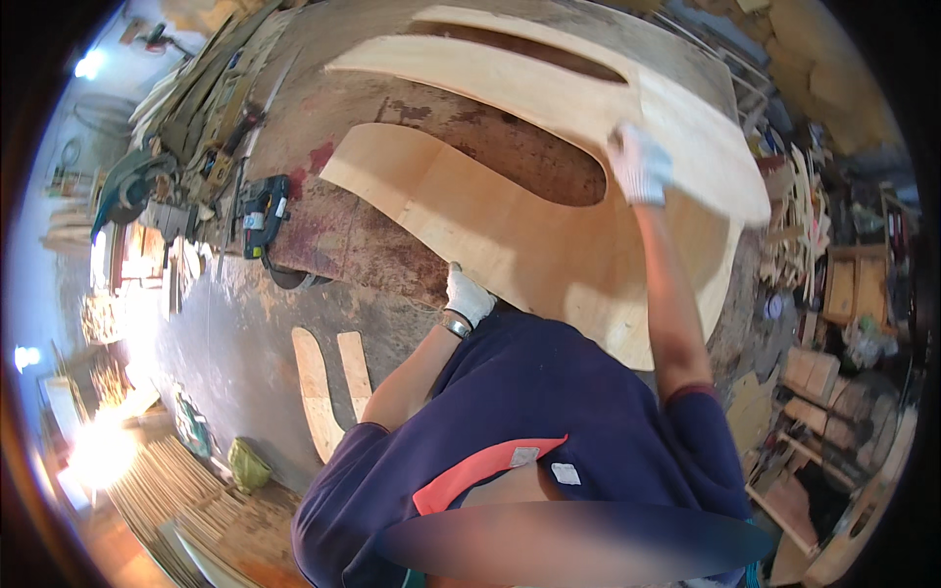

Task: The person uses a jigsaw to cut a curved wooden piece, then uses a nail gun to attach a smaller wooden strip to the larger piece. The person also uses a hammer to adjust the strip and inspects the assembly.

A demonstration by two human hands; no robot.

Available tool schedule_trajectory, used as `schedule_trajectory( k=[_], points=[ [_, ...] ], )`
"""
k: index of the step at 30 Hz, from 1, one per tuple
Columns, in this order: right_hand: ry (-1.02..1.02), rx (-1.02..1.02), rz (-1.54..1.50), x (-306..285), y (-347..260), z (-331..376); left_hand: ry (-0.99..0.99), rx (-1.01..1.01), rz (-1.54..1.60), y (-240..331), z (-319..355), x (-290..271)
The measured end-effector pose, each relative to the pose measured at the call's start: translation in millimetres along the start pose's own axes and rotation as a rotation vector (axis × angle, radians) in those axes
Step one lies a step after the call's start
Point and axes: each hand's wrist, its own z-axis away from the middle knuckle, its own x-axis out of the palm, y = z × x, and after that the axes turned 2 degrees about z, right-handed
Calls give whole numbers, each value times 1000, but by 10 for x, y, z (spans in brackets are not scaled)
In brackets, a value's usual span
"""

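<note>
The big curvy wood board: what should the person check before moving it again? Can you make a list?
1. Left hand gloved and gripping the near edge: ok.
2. Right hand gloved and on the far edge: ok.
3. Plywood board supported by the workbench: ok.
4. Power saw lying apart from the board: ok.
5. Floor beside the bench free of loose strips: not ok.
6. Board free of cracks: cannot tell.

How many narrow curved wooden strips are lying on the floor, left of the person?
2. Both lie side by side on the grey floor: the longer strip on the left, the shorter strip right beside it. Others may be hidden behind the person's body.
</note>
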Motion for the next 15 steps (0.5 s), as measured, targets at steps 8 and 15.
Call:
schedule_trajectory(
  k=[8,15],
  points=[
    [301,3,-217,-332,-138,68,271,311,-207,213,-155,-274],
    [230,594,-213,-191,604,2480,189,301,-271,579,-315,-312]
  ],
)
